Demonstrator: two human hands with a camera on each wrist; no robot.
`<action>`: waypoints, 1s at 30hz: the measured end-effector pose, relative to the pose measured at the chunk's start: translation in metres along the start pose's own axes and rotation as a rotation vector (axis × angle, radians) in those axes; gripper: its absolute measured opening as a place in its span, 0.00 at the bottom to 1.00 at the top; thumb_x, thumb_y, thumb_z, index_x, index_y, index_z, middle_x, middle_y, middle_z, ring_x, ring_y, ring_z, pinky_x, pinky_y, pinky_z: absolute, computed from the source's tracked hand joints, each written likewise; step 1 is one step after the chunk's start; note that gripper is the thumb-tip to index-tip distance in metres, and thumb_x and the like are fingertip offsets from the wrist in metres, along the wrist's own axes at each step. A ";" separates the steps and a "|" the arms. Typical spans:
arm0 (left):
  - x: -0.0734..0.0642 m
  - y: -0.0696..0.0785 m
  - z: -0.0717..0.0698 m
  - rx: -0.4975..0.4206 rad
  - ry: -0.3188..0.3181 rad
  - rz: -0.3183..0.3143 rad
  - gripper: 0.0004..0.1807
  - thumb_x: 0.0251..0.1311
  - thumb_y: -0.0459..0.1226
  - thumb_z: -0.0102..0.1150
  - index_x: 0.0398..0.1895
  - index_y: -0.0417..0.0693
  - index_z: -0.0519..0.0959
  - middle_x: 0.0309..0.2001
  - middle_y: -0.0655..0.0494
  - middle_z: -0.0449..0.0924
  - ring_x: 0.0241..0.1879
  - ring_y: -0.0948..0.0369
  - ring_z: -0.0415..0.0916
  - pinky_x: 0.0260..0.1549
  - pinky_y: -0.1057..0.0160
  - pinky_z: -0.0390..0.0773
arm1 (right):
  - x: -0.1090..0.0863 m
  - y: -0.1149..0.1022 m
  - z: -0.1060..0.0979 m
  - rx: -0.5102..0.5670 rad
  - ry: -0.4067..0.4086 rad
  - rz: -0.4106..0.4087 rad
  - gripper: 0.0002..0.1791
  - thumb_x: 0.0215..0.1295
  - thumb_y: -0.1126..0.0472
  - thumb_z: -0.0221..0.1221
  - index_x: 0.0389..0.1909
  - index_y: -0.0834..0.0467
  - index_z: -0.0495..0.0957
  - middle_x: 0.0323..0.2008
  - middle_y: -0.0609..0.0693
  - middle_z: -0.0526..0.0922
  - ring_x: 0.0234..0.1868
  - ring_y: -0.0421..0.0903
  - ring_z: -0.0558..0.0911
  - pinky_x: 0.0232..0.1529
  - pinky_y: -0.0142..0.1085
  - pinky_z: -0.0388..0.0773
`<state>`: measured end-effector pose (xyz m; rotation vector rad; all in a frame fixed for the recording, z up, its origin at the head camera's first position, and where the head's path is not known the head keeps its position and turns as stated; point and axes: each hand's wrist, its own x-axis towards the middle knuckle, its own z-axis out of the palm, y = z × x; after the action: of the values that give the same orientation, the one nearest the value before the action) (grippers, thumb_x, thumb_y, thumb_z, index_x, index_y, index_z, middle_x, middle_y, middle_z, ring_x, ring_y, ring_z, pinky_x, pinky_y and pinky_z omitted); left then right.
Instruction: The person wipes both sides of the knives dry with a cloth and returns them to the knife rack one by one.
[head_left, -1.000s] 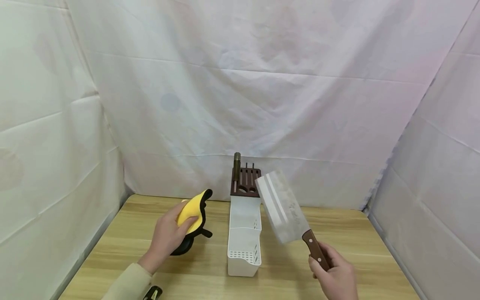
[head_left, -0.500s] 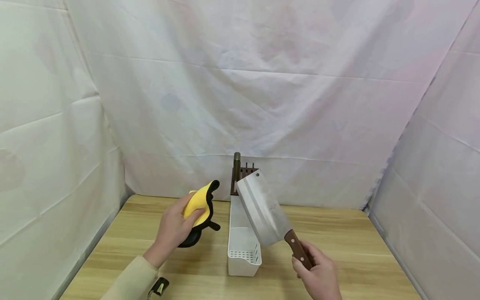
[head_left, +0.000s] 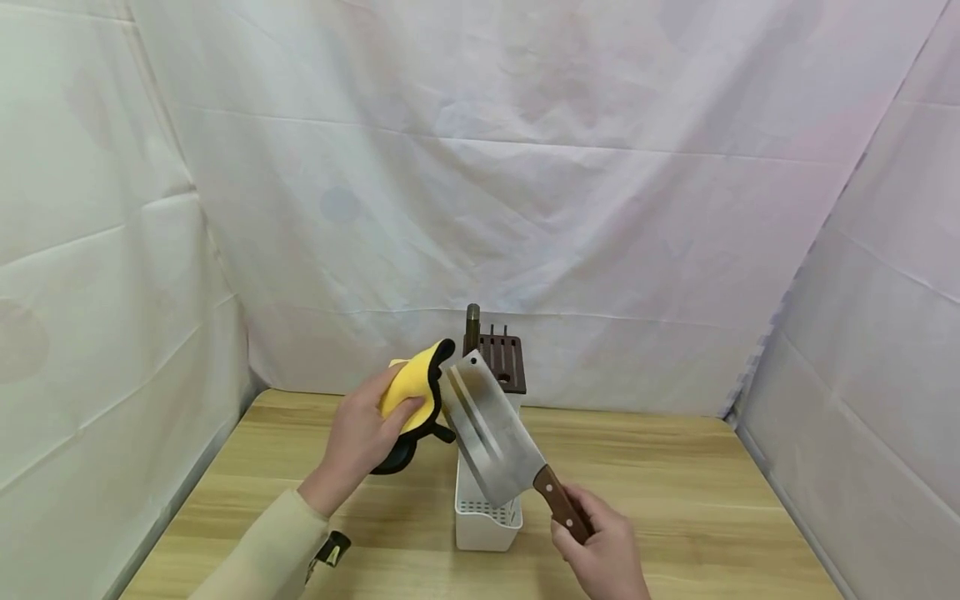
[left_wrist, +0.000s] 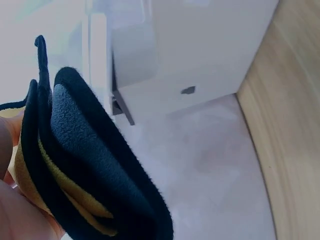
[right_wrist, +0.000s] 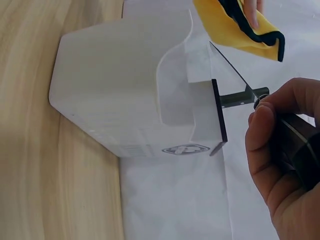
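My right hand (head_left: 600, 546) grips the brown riveted handle of a cleaver (head_left: 498, 437), its broad steel blade slanting up and left. Folded in my left hand (head_left: 367, 429) is a yellow cloth (head_left: 412, 393) with black edging, pinched between thumb and fingers. The blade's far end stands right beside the cloth's edge in the head view. Seen from the left wrist, the cloth's dark grey side (left_wrist: 95, 145) faces the camera. In the right wrist view the blade shows edge-on, a thin line below the yellow cloth (right_wrist: 240, 30).
Behind the blade stands a white knife holder (head_left: 486, 533) with a dark brown slotted top (head_left: 512, 358). A dark-handled tool (head_left: 472, 327) sticks up from it. Pale cloth walls (head_left: 525, 208) enclose the wooden table (head_left: 660, 475) at the back and sides.
The cleaver has moved left across the front of the knife holder, toward the cloth. My left hand has come right and slightly up with the cloth, narrowing the gap.
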<state>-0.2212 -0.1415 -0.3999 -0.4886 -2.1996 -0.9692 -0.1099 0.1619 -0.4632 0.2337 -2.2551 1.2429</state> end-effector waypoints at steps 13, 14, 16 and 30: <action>0.010 0.023 0.021 0.037 0.008 0.085 0.28 0.54 0.39 0.79 0.57 0.40 0.82 0.50 0.44 0.87 0.38 0.50 0.83 0.33 0.50 0.83 | -0.003 -0.009 0.019 0.065 -0.001 -0.095 0.26 0.42 0.80 0.67 0.45 0.58 0.87 0.27 0.38 0.83 0.22 0.28 0.73 0.18 0.23 0.70; 0.010 0.024 0.023 0.048 0.007 0.092 0.28 0.54 0.39 0.79 0.57 0.39 0.82 0.51 0.44 0.86 0.42 0.49 0.84 0.36 0.49 0.84 | -0.003 -0.010 0.020 0.079 -0.005 -0.093 0.26 0.42 0.80 0.67 0.45 0.59 0.87 0.26 0.39 0.84 0.21 0.27 0.73 0.17 0.23 0.71; 0.008 0.024 0.026 0.070 0.006 0.111 0.30 0.54 0.40 0.79 0.59 0.38 0.81 0.54 0.43 0.85 0.49 0.46 0.84 0.45 0.46 0.85 | -0.003 -0.013 0.021 0.110 -0.019 -0.072 0.25 0.43 0.81 0.67 0.45 0.62 0.86 0.26 0.41 0.84 0.19 0.27 0.74 0.15 0.23 0.72; -0.006 0.016 0.031 0.218 -0.223 0.223 0.45 0.71 0.59 0.56 0.78 0.36 0.61 0.79 0.38 0.57 0.79 0.41 0.53 0.76 0.39 0.55 | 0.001 -0.023 0.025 0.187 -0.048 -0.042 0.26 0.45 0.82 0.66 0.47 0.60 0.86 0.25 0.41 0.82 0.15 0.26 0.73 0.11 0.24 0.71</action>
<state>-0.2209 -0.1079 -0.4117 -0.7491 -2.3517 -0.5722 -0.1112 0.1292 -0.4566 0.3823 -2.1623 1.4405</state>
